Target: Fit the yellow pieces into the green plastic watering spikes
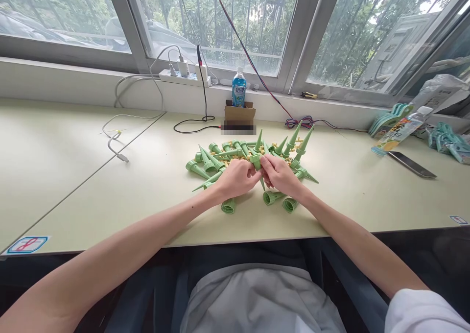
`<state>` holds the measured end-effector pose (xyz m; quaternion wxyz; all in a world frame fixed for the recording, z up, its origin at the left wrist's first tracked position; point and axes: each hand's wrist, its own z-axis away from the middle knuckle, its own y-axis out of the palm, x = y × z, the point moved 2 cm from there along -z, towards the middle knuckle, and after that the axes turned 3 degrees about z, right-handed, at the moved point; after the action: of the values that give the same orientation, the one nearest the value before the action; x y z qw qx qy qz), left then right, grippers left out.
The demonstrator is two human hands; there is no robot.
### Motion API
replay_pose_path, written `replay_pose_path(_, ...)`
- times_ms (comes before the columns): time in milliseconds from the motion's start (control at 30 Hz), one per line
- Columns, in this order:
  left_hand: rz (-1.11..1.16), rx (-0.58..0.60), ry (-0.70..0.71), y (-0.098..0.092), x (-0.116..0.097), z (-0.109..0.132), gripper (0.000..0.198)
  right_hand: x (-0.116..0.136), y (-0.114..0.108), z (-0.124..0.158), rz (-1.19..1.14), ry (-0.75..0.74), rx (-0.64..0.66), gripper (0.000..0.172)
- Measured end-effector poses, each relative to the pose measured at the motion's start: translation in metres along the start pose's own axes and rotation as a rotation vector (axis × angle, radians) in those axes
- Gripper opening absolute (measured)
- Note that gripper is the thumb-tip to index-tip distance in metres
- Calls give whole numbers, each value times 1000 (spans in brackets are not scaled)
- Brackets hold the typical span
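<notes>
On the counter (348, 196) before us, we have spikes (258, 144) heaped together. Behind them stands a box (240, 113), a bottle (239, 92) in or behind it. To our right, a phone (411, 164) lies beside a second bottle (402, 130); to our left, a cable (124, 157).

My left hand (238, 177) and right hand (282, 175) both grip one green spike (256, 161) | other spikes (208, 163) lie around them on the worktop (147, 193), two with open ends showing at 5 o'clock | from my hands: blue bottle (239, 89) at 12 o'clock, phone (411, 165) at 3, pale cable (123, 157) at 9
</notes>
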<state>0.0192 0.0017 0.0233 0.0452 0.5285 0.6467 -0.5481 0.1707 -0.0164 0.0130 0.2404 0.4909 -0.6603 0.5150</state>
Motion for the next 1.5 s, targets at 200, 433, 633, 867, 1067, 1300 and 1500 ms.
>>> replay_pose_path(200,4,-9,-13,0,0,-1,44,-1,1,0,0,12,24,45)
replay_pose_path(433,136,5,-42,-2,-2,-2,30,-1,1,0,-160,4,-15,44)
replay_pose_path(633,77,-65,56,-2,3,-3,38,1,1,1,-139,3,-45,41)
replay_pose_path(867,-36,-6,134,1,4,-1,42,1,-1,1,14,-5,-126,41)
replay_pose_path(1067,-103,73,149,2,2,1,39,2,-1,0,78,-10,-156,42)
replay_pose_path(1300,-189,163,154,3,-1,2,26,1,-4,-2,189,-26,-214,43)
replay_pose_path(1500,-318,286,149,5,-2,3,29,-1,-6,-4,213,-34,-278,43)
